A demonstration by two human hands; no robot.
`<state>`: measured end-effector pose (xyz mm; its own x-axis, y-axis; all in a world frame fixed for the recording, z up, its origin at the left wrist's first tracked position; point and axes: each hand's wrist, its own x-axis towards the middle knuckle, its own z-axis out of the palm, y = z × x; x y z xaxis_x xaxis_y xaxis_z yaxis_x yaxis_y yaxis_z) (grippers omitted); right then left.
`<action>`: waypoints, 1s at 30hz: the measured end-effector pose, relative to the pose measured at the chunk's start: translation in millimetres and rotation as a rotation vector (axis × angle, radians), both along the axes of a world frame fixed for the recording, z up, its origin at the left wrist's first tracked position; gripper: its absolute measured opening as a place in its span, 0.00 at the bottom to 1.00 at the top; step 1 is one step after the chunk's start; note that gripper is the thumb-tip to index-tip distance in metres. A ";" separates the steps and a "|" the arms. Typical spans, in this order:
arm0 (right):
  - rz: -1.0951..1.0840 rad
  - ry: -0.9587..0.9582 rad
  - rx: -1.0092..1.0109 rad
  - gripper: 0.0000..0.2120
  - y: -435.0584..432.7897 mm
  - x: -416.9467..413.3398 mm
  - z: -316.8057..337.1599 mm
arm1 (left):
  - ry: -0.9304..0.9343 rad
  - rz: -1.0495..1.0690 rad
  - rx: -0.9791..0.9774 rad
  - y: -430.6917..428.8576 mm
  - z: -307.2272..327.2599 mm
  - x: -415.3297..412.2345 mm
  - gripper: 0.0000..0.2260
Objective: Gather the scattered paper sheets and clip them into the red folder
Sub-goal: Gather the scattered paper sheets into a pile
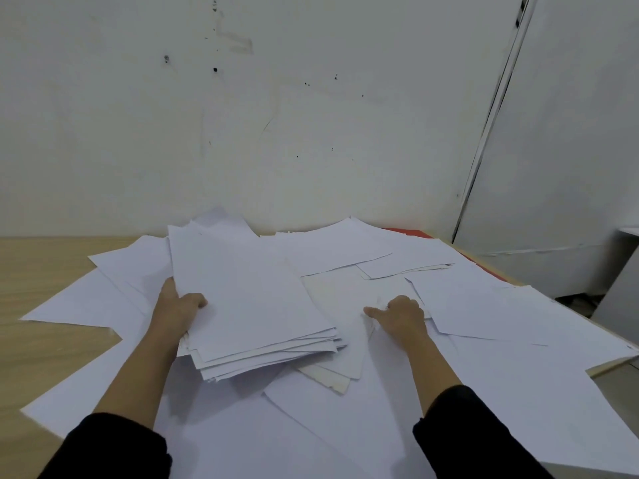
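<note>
Wooden table (38, 271) runs under everything, mostly buried in white paper. Nearest me are my black sleeves (114, 447). My left hand (179, 305) grips the left edge of the stack (249, 299), thumb on top and fingers underneath, so the stack sits raised and fanned above the mess. Just right of the stack, my right hand (403, 316) rests on a loose sheet (349, 305), thumb stretched toward the stack and fingers curled down; I cannot tell whether they have hold of it. More scattered sheets (484, 305) lie all round the stack. Beyond it to the right, the red folder (408, 232) peeks out from under paper at the table's back edge, against the marked white wall (311, 115).
</note>
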<state>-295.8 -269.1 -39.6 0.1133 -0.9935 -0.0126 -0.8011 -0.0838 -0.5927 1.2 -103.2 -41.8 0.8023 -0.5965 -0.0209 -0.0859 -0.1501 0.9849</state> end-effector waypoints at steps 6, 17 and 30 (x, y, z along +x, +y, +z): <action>-0.009 -0.062 0.021 0.17 -4.0 14.9 -0.9 | 0.020 0.004 -0.010 -1.3 -3.7 -0.4 0.22; -0.054 -0.362 -0.340 0.14 -4.8 17.6 27.8 | 0.014 0.018 -0.030 -4.8 -4.6 1.6 0.22; -0.237 -0.934 -0.744 0.15 8.6 1.2 128.7 | 0.003 -0.022 -0.047 -7.1 -7.4 -9.1 0.21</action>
<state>-294.5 -260.5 89.1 -0.4109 -0.7208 0.5582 -0.1335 -0.5581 -0.8190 -8.0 -110.3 -49.2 0.7892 -0.6141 0.0051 -0.0857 -0.1019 0.9911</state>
